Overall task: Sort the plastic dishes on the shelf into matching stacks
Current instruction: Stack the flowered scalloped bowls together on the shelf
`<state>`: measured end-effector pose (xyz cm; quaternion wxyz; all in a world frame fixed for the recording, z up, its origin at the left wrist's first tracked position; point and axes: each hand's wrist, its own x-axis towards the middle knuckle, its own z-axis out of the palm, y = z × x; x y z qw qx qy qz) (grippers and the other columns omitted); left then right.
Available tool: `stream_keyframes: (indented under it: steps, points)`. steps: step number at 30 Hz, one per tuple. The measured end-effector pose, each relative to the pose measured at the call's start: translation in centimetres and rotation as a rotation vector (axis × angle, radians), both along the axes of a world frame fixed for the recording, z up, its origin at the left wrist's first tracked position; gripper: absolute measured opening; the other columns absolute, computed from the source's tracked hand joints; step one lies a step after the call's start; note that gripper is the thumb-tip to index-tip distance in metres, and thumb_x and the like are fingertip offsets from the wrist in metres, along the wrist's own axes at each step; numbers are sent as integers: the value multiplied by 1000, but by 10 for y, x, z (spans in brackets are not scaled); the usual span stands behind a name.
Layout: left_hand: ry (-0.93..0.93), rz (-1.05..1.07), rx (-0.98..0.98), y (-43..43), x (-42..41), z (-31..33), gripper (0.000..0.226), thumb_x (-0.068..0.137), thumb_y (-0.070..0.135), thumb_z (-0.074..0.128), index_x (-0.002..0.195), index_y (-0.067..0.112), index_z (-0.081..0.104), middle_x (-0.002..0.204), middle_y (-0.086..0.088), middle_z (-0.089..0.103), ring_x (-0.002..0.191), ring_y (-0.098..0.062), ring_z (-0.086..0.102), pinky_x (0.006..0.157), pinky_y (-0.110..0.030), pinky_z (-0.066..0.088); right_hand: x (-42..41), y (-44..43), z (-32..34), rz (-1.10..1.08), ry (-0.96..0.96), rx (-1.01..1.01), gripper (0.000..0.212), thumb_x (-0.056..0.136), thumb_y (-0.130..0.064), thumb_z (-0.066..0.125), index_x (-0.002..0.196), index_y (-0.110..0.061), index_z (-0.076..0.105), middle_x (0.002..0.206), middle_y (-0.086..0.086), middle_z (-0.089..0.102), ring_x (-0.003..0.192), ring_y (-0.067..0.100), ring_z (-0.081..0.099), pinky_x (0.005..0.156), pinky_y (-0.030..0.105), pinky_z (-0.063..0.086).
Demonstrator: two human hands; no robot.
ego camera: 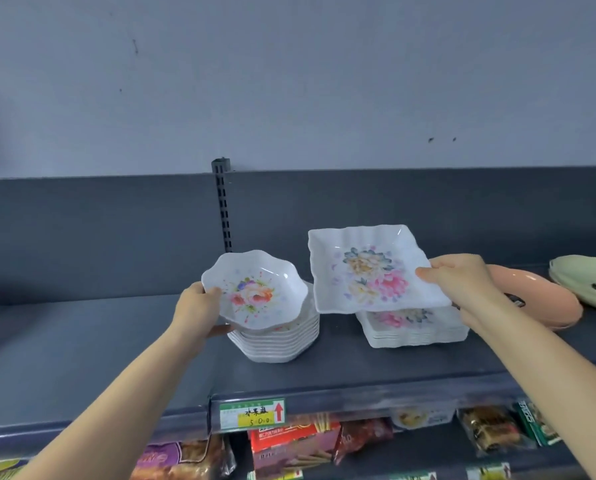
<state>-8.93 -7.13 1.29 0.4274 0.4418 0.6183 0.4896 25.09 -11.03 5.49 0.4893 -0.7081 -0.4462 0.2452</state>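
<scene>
My left hand (199, 310) grips the left rim of a white scalloped bowl (258, 292) with a floral print, tilted just above a stack of matching scalloped bowls (279, 344). A white square floral plate (369, 268) is held at its right edge by my right hand (462, 282), thumb on top. The plate hovers tilted over a stack of matching square plates (414, 329). Both stacks stand on the dark grey shelf (116, 341).
A pink oval dish (538, 296) and pale green dishes (587, 282) lie at the right of the shelf. A slotted upright (223, 202) runs up the back panel. A price tag (251, 412) hangs on the shelf edge; snack packets (289, 445) fill the shelf below.
</scene>
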Motion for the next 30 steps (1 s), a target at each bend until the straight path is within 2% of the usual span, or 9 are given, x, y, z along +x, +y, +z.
stream_keyframes:
  steps: [1, 2, 6, 11, 14, 17, 21, 27, 30]
  points:
    - [28, -12, -9, 4, 2, -1, 27, 94, 10, 36, 111, 7, 57, 112, -10, 63, 91, -25, 63, 50, -30, 57, 1, 0, -2, 6, 18, -1, 46, 80, -6, 66, 115, 19, 48, 105, 41, 58, 99, 13, 34, 78, 35, 43]
    - [54, -22, -18, 8, 4, -2, 26, 94, 10, 36, 111, 7, 56, 111, -9, 62, 92, -26, 63, 48, -30, 57, 1, 0, -4, 9, 23, -1, 44, 80, -6, 66, 113, 19, 50, 98, 39, 60, 74, 24, 44, 74, 32, 37]
    - [211, -88, -63, 27, 6, -5, 19, 93, 10, 37, 96, 6, 55, 88, -5, 58, 66, -20, 59, 57, -31, 58, 2, 1, -9, -16, 29, -6, 25, 82, -6, 67, 98, 13, 63, 107, 32, 64, 78, 21, 53, 74, 32, 38]
    - [510, -138, -104, 44, -4, -6, 19, 84, 9, 45, 66, 9, 40, 64, -3, 41, 60, -23, 35, 58, -28, 30, 1, 7, -11, -22, 0, -16, 26, 80, -9, 68, 97, 11, 64, 108, 32, 63, 74, 22, 53, 73, 32, 39]
    - [647, -219, -131, 49, -6, -7, 12, 85, 15, 49, 94, 10, 55, 88, -5, 57, 80, -26, 53, 68, -31, 42, 0, 12, -14, -32, -23, -34, 15, 80, -9, 68, 89, 3, 69, 106, 29, 66, 75, 23, 56, 74, 33, 42]
    - [698, -302, -118, 57, -12, -17, 52, 81, 25, 52, 133, 24, 46, 125, -7, 56, 105, -30, 57, 87, -41, 52, -2, 16, -17, -47, -49, -55, 16, 82, -7, 67, 93, 3, 70, 93, 24, 68, 77, 23, 56, 73, 32, 41]
    - [660, -401, -69, 64, -16, -18, 46, 76, 27, 54, 122, 30, 57, 120, -11, 56, 101, -29, 57, 89, -44, 52, -5, 19, -19, -70, -65, -65, 8, 84, -7, 66, 89, -3, 70, 91, 12, 67, 81, 25, 58, 72, 33, 44]
    - [772, -477, -56, 79, -19, -18, 33, 84, 29, 55, 116, 26, 59, 105, -12, 53, 87, -24, 51, 72, -32, 46, 0, 25, -25, -92, -62, -72, 16, 83, -7, 67, 92, 7, 68, 84, 11, 62, 78, 24, 58, 75, 34, 43]
    - [892, -413, -13, 79, -13, -16, 46, 89, 41, 55, 124, 12, 51, 118, -13, 44, 105, -31, 50, 88, -38, 47, 4, 26, -30, -123, -53, -75, 30, 82, -8, 68, 100, 15, 62, 84, 27, 62, 74, 21, 51, 72, 30, 36]
